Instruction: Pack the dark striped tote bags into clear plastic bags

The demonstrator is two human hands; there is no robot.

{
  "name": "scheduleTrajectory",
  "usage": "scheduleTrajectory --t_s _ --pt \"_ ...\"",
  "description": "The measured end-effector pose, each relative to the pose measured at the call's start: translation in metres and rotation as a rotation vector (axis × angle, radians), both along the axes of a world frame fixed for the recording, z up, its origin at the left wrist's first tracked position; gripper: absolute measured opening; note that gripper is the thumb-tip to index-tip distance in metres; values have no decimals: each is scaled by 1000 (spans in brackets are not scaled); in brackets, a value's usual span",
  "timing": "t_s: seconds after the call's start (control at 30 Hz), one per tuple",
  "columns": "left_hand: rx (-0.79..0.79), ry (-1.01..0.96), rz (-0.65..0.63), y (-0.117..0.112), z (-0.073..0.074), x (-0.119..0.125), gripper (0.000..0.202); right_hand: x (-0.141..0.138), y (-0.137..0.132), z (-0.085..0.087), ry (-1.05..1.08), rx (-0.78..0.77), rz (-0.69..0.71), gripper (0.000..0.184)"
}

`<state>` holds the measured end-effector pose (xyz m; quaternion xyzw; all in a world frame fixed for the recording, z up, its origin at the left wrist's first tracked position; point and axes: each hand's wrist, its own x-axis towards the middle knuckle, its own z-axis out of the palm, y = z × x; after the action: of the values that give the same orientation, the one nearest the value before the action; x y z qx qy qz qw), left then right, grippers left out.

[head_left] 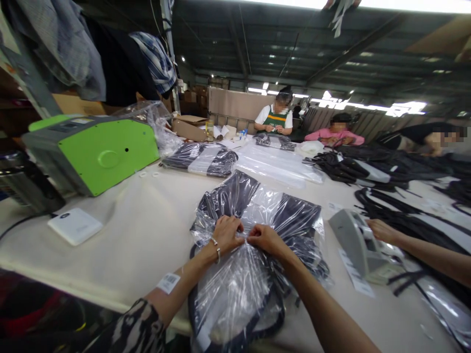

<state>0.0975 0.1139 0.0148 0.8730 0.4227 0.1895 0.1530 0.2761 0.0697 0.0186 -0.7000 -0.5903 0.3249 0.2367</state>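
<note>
In front of me on the table lies a transparent plastic bag (235, 289) with a dark folded textile item (235, 196) inside, which has a pale grey band across it. What kind of item it is, I cannot tell. My left hand (228, 233), with a bracelet at the wrist, pinches the gathered plastic near the bag's middle. Opposite it, my right hand (267, 239) pinches the same bunched plastic, fingertips close to the left ones. Creases spread outward from this point. A barcode sticker (168, 283) is stuck on my left forearm.
A green-and-grey machine (110, 152) and a white square box (74, 226) stand on the left. Another bagged dark item (202, 159) and plastic sheets (275, 164) lie behind. At right, another person's hand (384, 230) touches a grey device (362, 245). Several co-workers sit or lean farther back.
</note>
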Motion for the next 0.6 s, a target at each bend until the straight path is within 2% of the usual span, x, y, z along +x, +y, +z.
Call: scheduleTrajectory --t_s 0.1,0.2,0.3,0.37,0.43,0.53,0.6 --pt "-8 -6 -1 0 1 -1 21 15 -13 6 -23 13 24 10" --pt "-13 -12 -8 0 2 -3 21 36 -41 14 -90 71 19 12" --pt "-16 -23 -17 -1 5 -4 22 64 -80 25 -157 260 -47 13" --pt "-21 -24 -21 -2 8 -4 21 89 -109 34 -186 420 -176 20" --pt "-24 -14 -28 -3 10 -4 21 121 -139 42 -215 522 -391 28" --pt "-20 -2 -43 1 9 -5 22 173 -175 53 -241 550 -762 37" --pt "-18 -12 -60 6 6 -5 23 206 -189 58 -203 517 -930 38"
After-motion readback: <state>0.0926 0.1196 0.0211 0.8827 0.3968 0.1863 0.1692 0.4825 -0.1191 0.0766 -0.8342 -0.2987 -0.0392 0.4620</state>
